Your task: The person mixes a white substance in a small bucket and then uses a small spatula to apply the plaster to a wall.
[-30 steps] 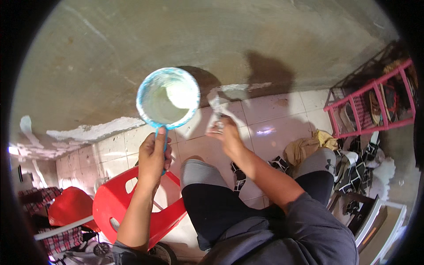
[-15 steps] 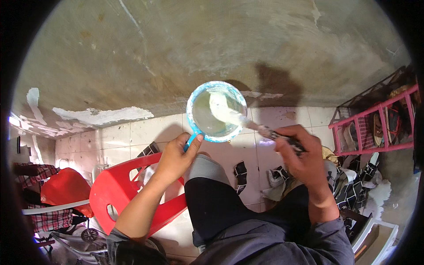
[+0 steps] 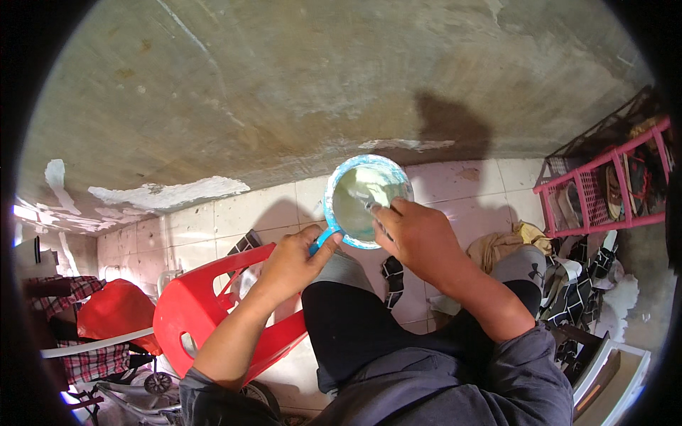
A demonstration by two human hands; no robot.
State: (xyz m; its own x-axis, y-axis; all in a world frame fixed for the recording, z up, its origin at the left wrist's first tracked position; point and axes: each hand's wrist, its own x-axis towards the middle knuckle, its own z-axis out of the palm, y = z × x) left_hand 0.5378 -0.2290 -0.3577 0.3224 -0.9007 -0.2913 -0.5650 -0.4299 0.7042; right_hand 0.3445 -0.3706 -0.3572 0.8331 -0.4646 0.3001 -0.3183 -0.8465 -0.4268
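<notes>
Rough, patchy plaster (image 3: pixel 284 85) covers one far wall (image 3: pixel 213 135); nearer, the left hand (image 3: pixel 293 266) grips one round, white-smeared blue plastic dipper (image 3: pixel 330 204) by its handle (image 3: pixel 324 238), the right hand (image 3: pixel 415 234) holding one brush (image 3: pixel 367 202) at its mouth.

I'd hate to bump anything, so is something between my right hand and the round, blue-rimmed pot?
Nothing visible is: your right hand is over the round, blue-rimmed pot, holding a white-smeared hand tool inside it. Your left hand grips the pot's blue handle, off to the left.
</notes>
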